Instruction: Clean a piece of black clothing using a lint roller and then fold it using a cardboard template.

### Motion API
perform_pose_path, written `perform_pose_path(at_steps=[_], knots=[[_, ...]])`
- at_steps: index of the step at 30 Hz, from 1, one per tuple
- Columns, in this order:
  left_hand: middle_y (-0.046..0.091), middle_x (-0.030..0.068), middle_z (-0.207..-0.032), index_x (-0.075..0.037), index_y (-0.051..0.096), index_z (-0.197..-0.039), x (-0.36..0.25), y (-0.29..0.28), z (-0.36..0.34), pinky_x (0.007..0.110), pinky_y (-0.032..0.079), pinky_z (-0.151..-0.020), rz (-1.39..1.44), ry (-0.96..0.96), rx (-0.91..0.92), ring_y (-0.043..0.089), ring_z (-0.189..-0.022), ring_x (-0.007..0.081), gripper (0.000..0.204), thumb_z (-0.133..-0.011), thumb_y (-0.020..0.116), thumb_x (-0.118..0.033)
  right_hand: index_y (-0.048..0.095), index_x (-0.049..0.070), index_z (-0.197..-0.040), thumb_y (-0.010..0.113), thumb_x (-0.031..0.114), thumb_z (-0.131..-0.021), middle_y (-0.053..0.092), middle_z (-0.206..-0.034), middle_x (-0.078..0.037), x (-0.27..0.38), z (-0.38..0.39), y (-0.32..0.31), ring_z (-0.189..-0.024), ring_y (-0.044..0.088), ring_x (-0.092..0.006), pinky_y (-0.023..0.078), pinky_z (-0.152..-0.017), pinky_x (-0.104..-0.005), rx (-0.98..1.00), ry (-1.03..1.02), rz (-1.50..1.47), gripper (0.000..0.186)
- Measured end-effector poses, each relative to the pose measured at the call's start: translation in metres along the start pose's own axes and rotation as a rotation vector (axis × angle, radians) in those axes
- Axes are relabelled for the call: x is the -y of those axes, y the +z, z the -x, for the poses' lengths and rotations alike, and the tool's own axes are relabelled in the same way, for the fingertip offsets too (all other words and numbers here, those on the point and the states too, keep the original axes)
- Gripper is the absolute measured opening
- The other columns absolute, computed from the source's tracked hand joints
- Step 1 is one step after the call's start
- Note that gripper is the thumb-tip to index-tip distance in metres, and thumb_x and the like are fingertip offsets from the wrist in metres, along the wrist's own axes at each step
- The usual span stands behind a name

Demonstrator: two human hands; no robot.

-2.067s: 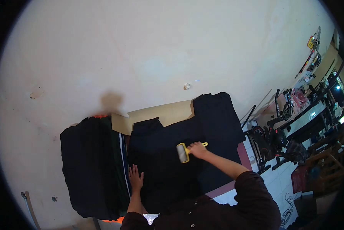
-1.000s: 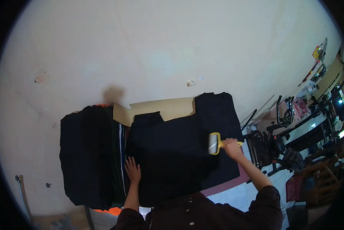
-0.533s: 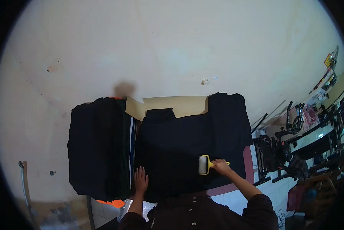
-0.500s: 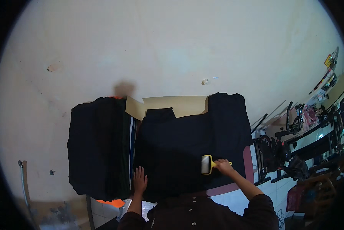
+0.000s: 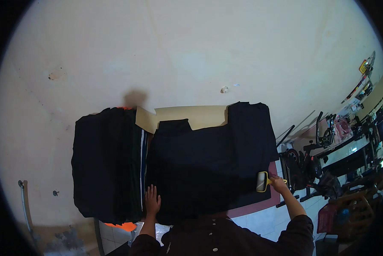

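Note:
A black garment (image 5: 191, 162) lies spread over the table, one part of it reaching farther back on the right. My right hand (image 5: 278, 183) is closed around the yellow handle of a lint roller (image 5: 261, 182), whose pale roll rests on the cloth near the garment's right edge. At the garment's left edge my left hand (image 5: 152, 201) lies flat, fingers stretched out, holding nothing. Just left of it rises a thick stack of folded dark clothes (image 5: 102, 162), with white and blue edges showing along its right side.
A brown cardboard sheet (image 5: 200, 114) shows behind the garment, against a pale wall (image 5: 191, 51). The reddish table edge (image 5: 276, 192) shows at right. An exercise bike (image 5: 311, 162) and a brown wooden chair (image 5: 356, 213) stand on the right. Something orange (image 5: 122, 226) pokes out below the stack.
My right hand has moved the lint roller rightward across the black garment, from its lower middle to near its right edge. My left hand stays flat in about the same place.

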State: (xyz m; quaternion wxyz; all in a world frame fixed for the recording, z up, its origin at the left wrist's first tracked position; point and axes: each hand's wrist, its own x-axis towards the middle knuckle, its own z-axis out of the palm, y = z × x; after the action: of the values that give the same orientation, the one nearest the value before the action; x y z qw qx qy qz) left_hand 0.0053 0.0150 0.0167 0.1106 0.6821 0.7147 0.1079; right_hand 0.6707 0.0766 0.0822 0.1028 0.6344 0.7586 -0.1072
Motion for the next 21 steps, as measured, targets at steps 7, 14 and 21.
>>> perform_pose_path(at_steps=[7,14,21], knots=[[0.023,0.0099,-0.147,-0.009,0.029,-0.139,-0.001,-0.001,0.003,0.045,0.017,-0.110,-0.005,-0.034,0.016,0.022,-0.136,0.0289,0.055,-0.089,0.046,-0.022,0.057,0.015,-0.114,0.067,0.028,-0.076,0.062,-0.094,-0.011,-0.024,0.014,0.000,-0.091,0.059,-0.0307,0.045,-0.080,-0.0439,0.060,0.087,0.172,0.041],[0.025,0.0100,-0.147,-0.010,0.031,-0.139,0.005,-0.003,-0.003,0.045,0.019,-0.110,0.070,-0.041,-0.014,0.022,-0.135,0.0284,0.056,-0.088,0.049,-0.023,0.065,0.011,-0.100,0.069,0.045,-0.072,0.065,-0.102,-0.012,-0.025,-0.053,-0.044,-0.091,0.063,-0.0266,0.048,-0.077,-0.0412,0.526,0.412,0.251,0.044],[0.025,0.0101,-0.146,-0.010,0.032,-0.138,0.009,-0.008,-0.001,0.046,0.020,-0.109,0.117,-0.043,-0.016,0.023,-0.135,0.0293,0.057,-0.086,0.052,-0.022,0.056,0.001,-0.104,0.057,0.029,-0.086,0.059,-0.087,-0.006,0.209,-0.184,-0.165,-0.080,0.054,-0.0144,0.045,-0.070,-0.0282,0.569,-0.320,-0.819,0.033]])
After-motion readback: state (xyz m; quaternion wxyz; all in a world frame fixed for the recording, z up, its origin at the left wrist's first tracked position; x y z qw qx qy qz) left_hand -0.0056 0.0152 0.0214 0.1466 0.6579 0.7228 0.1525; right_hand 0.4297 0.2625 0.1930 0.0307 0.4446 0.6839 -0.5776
